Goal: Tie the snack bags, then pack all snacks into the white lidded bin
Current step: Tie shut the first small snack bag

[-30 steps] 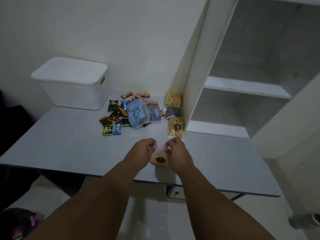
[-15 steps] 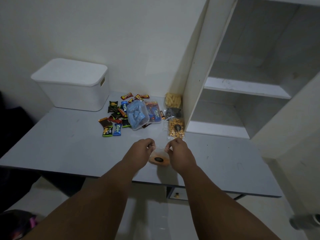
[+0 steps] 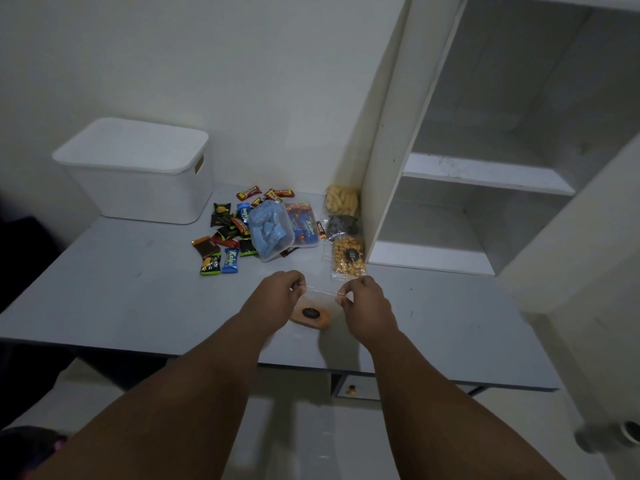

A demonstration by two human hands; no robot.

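Observation:
A small clear snack bag point(image 3: 311, 313) with orange contents and a dark round label rests on the grey table point(image 3: 104, 299) near its front edge. My left hand point(image 3: 277, 292) pinches the bag's open top at its left corner and my right hand point(image 3: 363, 303) pinches the right corner, stretching the plastic between them. The white lidded bin point(image 3: 138, 168) stands shut at the back left. Beyond my hands lie three more clear snack bags: yellow nuts point(image 3: 347, 259), dark pieces point(image 3: 343, 225) and pale sticks point(image 3: 341, 199).
Several wrapped candies point(image 3: 225, 237) and two clear tubs, one with blue packets point(image 3: 272, 230), one with orange and blue packets point(image 3: 303, 225), lie mid-table. A white shelf unit point(image 3: 485, 174) rises at the right. A drawer knob point(image 3: 351, 389) shows under the table edge.
My hands have moved apart, pulling the bag's top wider. The bag has tipped so its label faces up more.

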